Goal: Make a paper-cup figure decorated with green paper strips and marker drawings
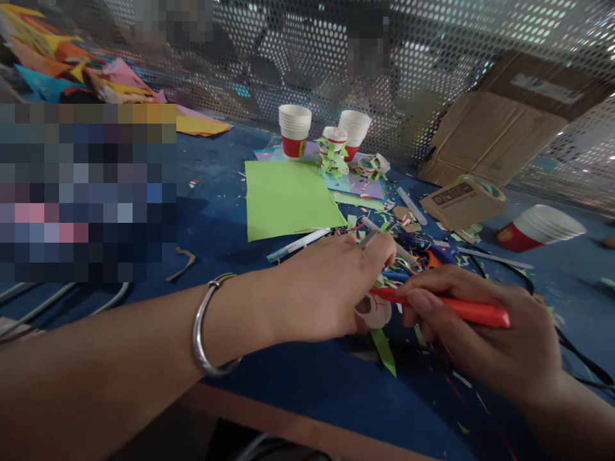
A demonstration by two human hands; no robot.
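Observation:
My left hand (327,288), a silver bangle on its wrist, is closed round a small white paper cup piece (378,312) with red lines drawn on it. Its fingertips are mostly hidden behind the hand and the piece. A green paper strip (384,352) sticks out below that piece. In my right hand (500,339) a red marker (483,312) is gripped like a pen, its tip at the white piece. Beyond my hands lie paper scraps, a blue pen (394,276) and a sheet of green paper (291,198).
Stacked paper cups (295,131) stand at the back, beside cut cup pieces with green strips (333,153). To the right, another cup stack (541,227) lies tipped over near a cardboard flap (464,203). A large cardboard box (494,121) leans on the perforated screen (307,51).

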